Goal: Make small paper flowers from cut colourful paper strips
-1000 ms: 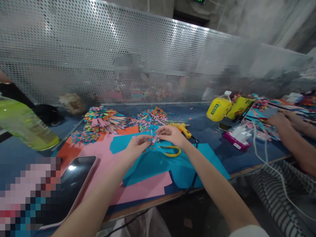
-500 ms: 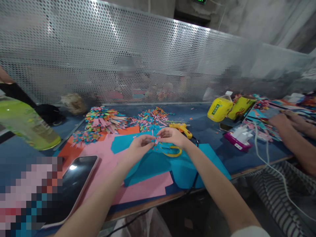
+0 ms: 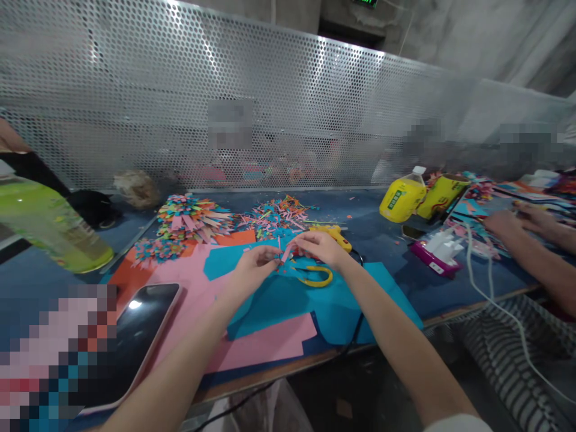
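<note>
Over the blue paper sheets (image 3: 274,309), my left hand (image 3: 256,265) and my right hand (image 3: 320,247) face each other with bent, closed fingers. A narrow pink paper strip (image 3: 287,252) runs between their fingertips, pinched by both. Small paper bits lie beneath the fingers. Yellow-handled scissors (image 3: 323,283) rest just below my right hand, and a yellow glue gun (image 3: 342,240) lies behind it, partly covered. A heap of thin coloured paper strips (image 3: 283,211) is beyond my hands. Left of that stands a bushy mass of folded coloured paper strips (image 3: 191,219).
A phone (image 3: 139,336) lies at the left on pink paper (image 3: 198,300), near a green-yellow bottle (image 3: 54,222). At the right are a yellow bottle (image 3: 402,196), a purple tissue pack (image 3: 434,258), a white cable (image 3: 477,276) and another person's hands (image 3: 508,225). A perforated metal screen (image 3: 279,78) closes the back.
The pink strip shows longer between my fingers, and my right hand's fingers have shifted slightly. My left hand stays nearly in place. The other person's hands at the right have moved a little.
</note>
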A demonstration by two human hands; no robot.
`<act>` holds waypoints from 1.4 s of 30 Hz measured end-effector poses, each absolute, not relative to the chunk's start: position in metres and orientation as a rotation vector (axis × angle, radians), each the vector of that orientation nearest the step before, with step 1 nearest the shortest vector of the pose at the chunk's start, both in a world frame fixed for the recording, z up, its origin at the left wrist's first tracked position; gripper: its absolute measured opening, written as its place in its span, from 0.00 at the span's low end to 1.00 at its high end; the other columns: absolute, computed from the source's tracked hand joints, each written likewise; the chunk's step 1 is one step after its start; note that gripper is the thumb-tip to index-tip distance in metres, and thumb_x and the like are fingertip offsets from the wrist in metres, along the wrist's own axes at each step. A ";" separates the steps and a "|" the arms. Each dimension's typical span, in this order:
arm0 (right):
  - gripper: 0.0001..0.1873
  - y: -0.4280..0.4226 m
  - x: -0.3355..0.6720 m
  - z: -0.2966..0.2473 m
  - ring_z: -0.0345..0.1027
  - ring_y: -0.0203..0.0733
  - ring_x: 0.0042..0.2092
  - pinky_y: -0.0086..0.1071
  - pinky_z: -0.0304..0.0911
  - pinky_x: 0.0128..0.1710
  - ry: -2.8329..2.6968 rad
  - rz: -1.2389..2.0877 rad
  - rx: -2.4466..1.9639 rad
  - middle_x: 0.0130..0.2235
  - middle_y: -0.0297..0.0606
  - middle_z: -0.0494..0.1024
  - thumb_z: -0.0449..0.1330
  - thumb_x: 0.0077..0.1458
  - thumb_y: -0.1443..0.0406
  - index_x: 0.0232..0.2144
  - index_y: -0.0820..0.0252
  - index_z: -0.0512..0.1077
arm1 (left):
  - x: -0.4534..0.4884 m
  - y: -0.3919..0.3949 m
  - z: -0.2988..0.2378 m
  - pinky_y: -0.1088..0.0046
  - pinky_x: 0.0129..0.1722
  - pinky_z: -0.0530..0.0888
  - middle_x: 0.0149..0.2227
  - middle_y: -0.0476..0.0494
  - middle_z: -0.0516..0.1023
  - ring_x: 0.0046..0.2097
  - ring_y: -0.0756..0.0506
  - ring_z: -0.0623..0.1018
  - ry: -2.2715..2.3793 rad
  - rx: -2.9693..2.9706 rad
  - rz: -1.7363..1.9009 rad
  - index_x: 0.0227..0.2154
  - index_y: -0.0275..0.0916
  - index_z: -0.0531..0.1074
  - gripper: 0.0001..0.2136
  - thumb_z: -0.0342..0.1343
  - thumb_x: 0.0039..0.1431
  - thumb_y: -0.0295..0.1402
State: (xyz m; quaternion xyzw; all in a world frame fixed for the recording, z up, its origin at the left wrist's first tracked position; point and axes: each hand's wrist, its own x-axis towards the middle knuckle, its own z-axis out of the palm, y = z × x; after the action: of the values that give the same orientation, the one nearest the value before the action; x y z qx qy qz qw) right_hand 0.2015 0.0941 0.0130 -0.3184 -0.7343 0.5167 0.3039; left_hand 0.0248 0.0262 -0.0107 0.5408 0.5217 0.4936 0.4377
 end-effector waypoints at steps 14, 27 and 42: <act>0.16 0.092 0.201 0.017 0.59 0.30 0.24 0.24 0.53 0.21 -2.032 1.332 -1.002 0.23 0.33 0.69 0.56 0.48 0.56 0.30 0.64 0.72 | 0.026 0.025 -0.010 0.73 0.31 0.69 0.28 0.46 0.75 0.31 0.47 0.75 1.272 1.396 1.189 0.32 0.36 0.71 0.12 0.57 0.43 0.35; 0.13 0.093 0.201 0.013 0.62 0.31 0.25 0.24 0.55 0.22 -2.024 1.331 -0.977 0.24 0.35 0.72 0.61 0.42 0.59 0.26 0.64 0.72 | 0.026 0.023 -0.008 0.76 0.28 0.68 0.28 0.46 0.75 0.31 0.48 0.75 1.241 1.419 1.176 0.32 0.36 0.71 0.11 0.57 0.44 0.34; 0.12 0.092 0.197 0.011 0.61 0.31 0.25 0.25 0.56 0.24 -1.977 1.323 -0.992 0.22 0.33 0.70 0.63 0.39 0.60 0.23 0.64 0.69 | 0.027 0.026 -0.012 0.76 0.27 0.67 0.27 0.47 0.76 0.29 0.49 0.74 1.235 1.448 1.150 0.33 0.37 0.71 0.11 0.57 0.44 0.34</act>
State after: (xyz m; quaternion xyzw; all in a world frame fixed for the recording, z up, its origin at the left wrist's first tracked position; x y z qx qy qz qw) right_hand 0.1971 0.0921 0.0115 -0.3696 -0.7367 0.4930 0.2785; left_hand 0.0268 0.0260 -0.0119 0.5838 0.4979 0.4637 0.4430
